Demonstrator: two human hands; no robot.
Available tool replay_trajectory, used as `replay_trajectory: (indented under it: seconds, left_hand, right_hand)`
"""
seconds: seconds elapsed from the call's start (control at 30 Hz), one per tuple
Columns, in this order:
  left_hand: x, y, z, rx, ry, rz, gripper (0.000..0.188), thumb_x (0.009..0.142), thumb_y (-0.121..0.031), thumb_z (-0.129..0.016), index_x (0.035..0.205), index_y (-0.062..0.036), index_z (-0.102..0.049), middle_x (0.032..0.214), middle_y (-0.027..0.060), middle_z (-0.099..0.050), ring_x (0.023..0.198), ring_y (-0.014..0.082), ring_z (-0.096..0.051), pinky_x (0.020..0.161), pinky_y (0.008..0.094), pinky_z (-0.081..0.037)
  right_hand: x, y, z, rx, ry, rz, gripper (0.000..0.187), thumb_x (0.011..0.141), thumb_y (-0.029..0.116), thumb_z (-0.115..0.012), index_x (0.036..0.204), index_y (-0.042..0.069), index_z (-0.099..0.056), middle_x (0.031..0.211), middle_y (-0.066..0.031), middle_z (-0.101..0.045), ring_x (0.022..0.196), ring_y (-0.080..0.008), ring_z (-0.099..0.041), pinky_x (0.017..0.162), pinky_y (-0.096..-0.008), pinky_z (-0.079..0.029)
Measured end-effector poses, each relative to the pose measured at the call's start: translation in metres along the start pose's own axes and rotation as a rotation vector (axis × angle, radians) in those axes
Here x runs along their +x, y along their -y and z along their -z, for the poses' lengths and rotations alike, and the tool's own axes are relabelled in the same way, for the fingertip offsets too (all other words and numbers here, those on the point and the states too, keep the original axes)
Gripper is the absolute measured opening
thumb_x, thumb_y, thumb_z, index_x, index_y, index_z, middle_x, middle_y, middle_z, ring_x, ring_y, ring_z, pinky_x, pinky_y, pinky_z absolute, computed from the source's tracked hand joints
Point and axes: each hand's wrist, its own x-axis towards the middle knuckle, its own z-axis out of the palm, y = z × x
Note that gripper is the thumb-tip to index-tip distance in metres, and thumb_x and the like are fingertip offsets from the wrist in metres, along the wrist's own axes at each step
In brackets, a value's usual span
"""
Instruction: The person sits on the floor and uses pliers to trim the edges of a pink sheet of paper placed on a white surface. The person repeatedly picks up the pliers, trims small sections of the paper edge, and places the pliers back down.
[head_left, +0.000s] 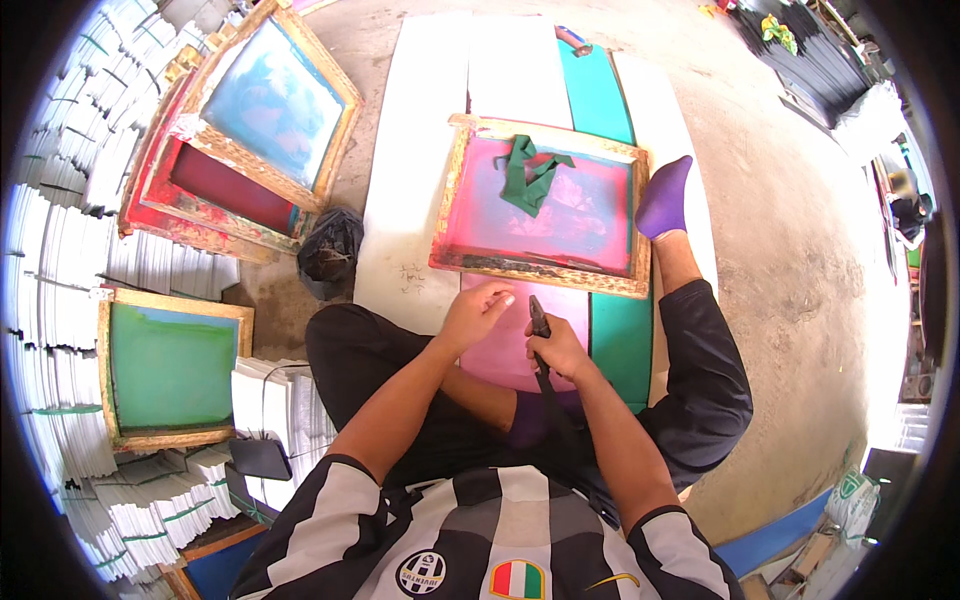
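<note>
My right hand is wrapped round dark pliers, whose jaws point away from me. Just left of it, my left hand has its thumb and fingers drawn together; anything between them is too small to make out. Both hands are above a pink board between my crossed legs. Right beyond them lies a wooden screen-printing frame with pink and bluish mesh. A crumpled strip of dark green cloth rests on the mesh.
White boards and a green strip lie under the frame. My purple-socked foot stands at its right edge. Other printing frames lean at the left, near a black plastic bag, a green-meshed frame and stacked paper.
</note>
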Motion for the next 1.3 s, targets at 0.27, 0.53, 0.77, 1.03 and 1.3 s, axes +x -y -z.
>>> replay_trajectory:
  seconds: [0.27, 0.53, 0.77, 1.03, 1.3]
  left_hand:
    - [-0.002, 0.006, 0.001, -0.008, -0.004, -0.046, 0.015, 0.100, -0.015, -0.065, 0.104, -0.0009, -0.066, 0.084, 0.0083, -0.068, 0.076, 0.0146, -0.065, 0.071, 0.0321, -0.053]
    - [0.011, 0.035, 0.015, 0.270, -0.255, -0.071, 0.018, 0.097, -0.021, -0.067, 0.097, -0.0033, -0.067, 0.087, 0.0180, -0.070, 0.076, 0.0390, -0.066, 0.070, 0.0457, -0.052]
    - [0.015, 0.046, 0.088, 0.715, -0.447, 0.382, 0.016, 0.092, -0.021, -0.068, 0.101, -0.0098, -0.074, 0.096, 0.0180, -0.074, 0.093, 0.0401, -0.071, 0.080, 0.0485, -0.056]
    - [0.022, 0.032, 0.098, 0.792, -0.494, 0.782, 0.021, 0.094, -0.025, -0.067, 0.107, -0.0112, -0.075, 0.112, 0.0149, -0.075, 0.104, 0.0373, -0.072, 0.086, 0.0494, -0.056]
    - [0.022, 0.037, 0.095, 0.768, -0.483, 0.674, 0.031, 0.092, -0.028, -0.070, 0.117, -0.0099, -0.073, 0.118, 0.0153, -0.072, 0.107, 0.0369, -0.070, 0.090, 0.0477, -0.055]
  right_hand:
    - [-0.001, 0.015, -0.022, -0.052, 0.154, -0.066, 0.030, 0.091, 0.011, -0.063, 0.118, -0.001, -0.059, 0.083, -0.0126, -0.068, 0.065, -0.0198, -0.068, 0.057, -0.0328, -0.053]
    - [0.001, 0.001, -0.005, 0.015, 0.138, -0.165, 0.041, 0.099, 0.019, -0.061, 0.134, -0.001, -0.053, 0.098, -0.0131, -0.070, 0.081, -0.0213, -0.073, 0.061, -0.0344, -0.054]
    - [0.009, -0.042, 0.071, -0.171, -0.293, -0.155, 0.031, 0.090, 0.014, -0.063, 0.112, -0.007, -0.059, 0.083, -0.0155, -0.067, 0.063, -0.0252, -0.069, 0.055, -0.0406, -0.054]
    - [0.021, -0.052, 0.146, -0.392, -0.477, -0.259, 0.022, 0.089, 0.007, -0.064, 0.105, -0.008, -0.059, 0.073, -0.0144, -0.063, 0.056, -0.0260, -0.066, 0.042, -0.0410, -0.048]
    - [0.039, -0.072, 0.161, -0.550, -0.497, -0.209, 0.018, 0.085, 0.005, -0.062, 0.088, -0.013, -0.061, 0.073, -0.0213, -0.066, 0.057, -0.0307, -0.068, 0.043, -0.0451, -0.049]
